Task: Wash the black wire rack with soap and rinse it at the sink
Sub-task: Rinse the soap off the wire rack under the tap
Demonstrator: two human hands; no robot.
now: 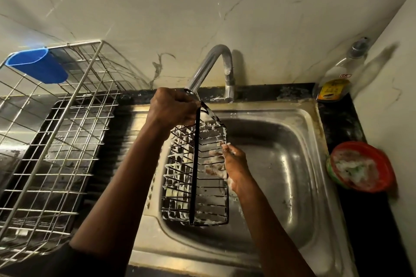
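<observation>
- Presently: soaping stage, judging by the foam. The black wire rack (195, 171) carries white suds along most of its wires, thickest on the side away from the right hand.
- Rinse looks not yet done: suds everywhere, and whether water runs from the tap (213, 67) cannot be told.
- Rack location: just below the tap mouth, hanging upright over the basin of the sink (288, 164), held clear of the bottom as far as the view shows.
- Left hand (173, 108): fist closed round the rack's top end, right at the tap mouth, bearing its weight.
- Right hand (234, 164): below the tap, foamy, fingers spread flat against the rack's side wires; no scrubber seen in it.
- Rack build: narrow long basket, thin black cross-wires, one flat black bar running down its length. Wet, slippery by the look of it.
- Left of the tap: steel dish rack (56, 141) with a blue cup (37, 65) hooked on.
- Right of the tap, on the counter: clear bottle (335, 81) and, nearer, a red bowl (362, 166) holding suds.
</observation>
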